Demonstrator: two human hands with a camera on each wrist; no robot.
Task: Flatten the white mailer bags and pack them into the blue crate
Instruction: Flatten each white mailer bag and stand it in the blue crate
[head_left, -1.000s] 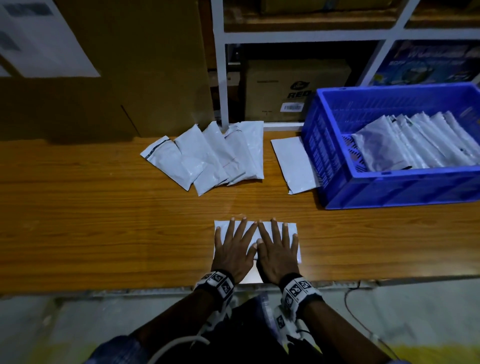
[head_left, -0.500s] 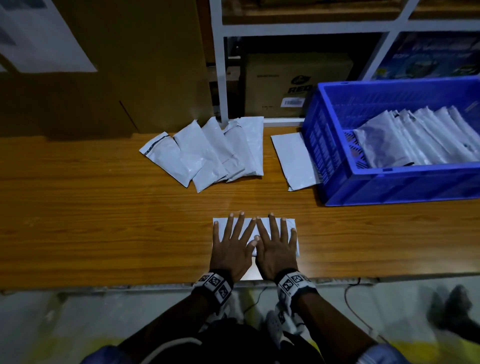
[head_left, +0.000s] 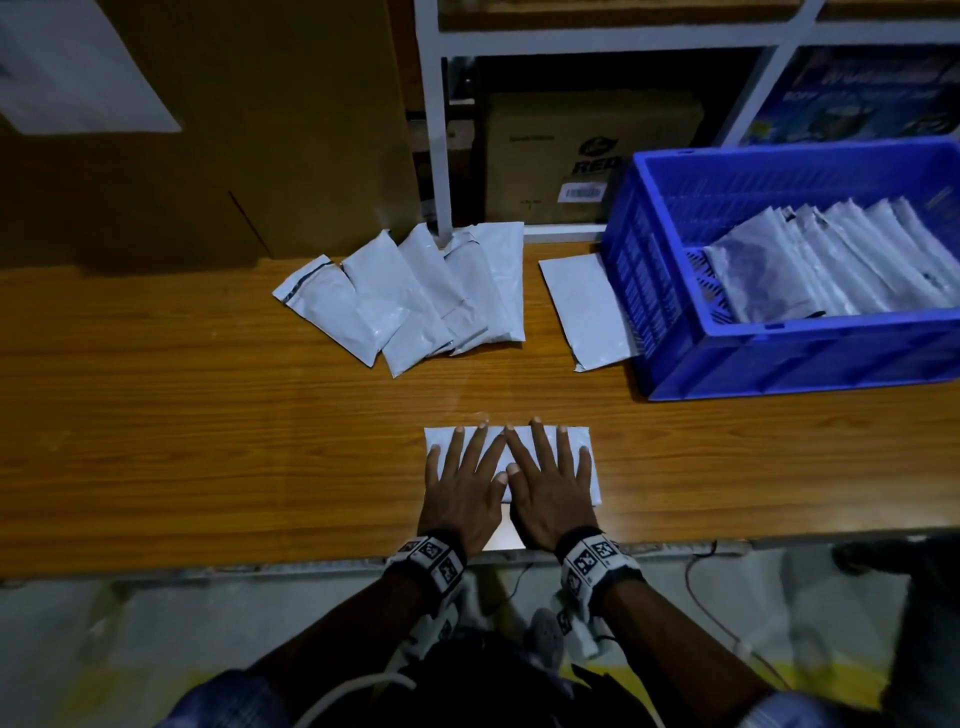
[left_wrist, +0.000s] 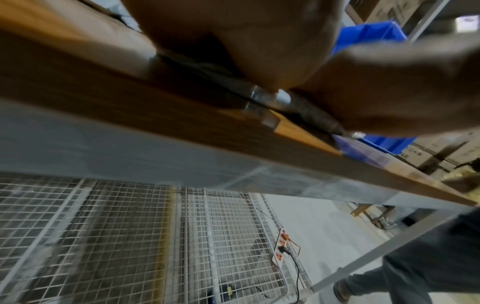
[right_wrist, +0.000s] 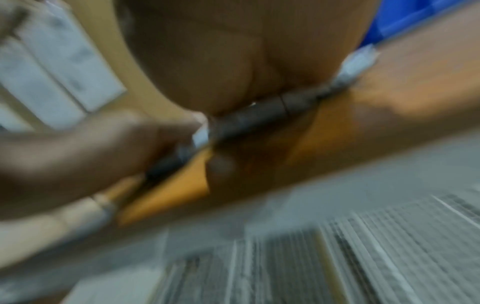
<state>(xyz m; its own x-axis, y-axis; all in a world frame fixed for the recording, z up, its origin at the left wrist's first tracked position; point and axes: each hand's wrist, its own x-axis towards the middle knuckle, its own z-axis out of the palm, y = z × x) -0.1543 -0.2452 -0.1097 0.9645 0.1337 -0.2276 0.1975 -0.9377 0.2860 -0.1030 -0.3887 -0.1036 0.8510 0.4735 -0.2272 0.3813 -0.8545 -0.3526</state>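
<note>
A long wooden table (head_left: 156, 441) runs in front of a white metal shelf rack (head_left: 434, 130) stacked with cardboard boxes (head_left: 571, 150). At its far right sits the blue crate (head_left: 779, 358), a row of flattened mailers (head_left: 831, 265) already overlapping inside. A fanned pile of white mailer bags (head_left: 410, 296) lies mid-table, one more bag (head_left: 587, 312) against the crate's side. At the near edge, the left hand (head_left: 460, 493) and right hand (head_left: 550, 499) lie side by side, fingers straight and spread, pressing a white mailer (head_left: 576, 441) flat.
</note>
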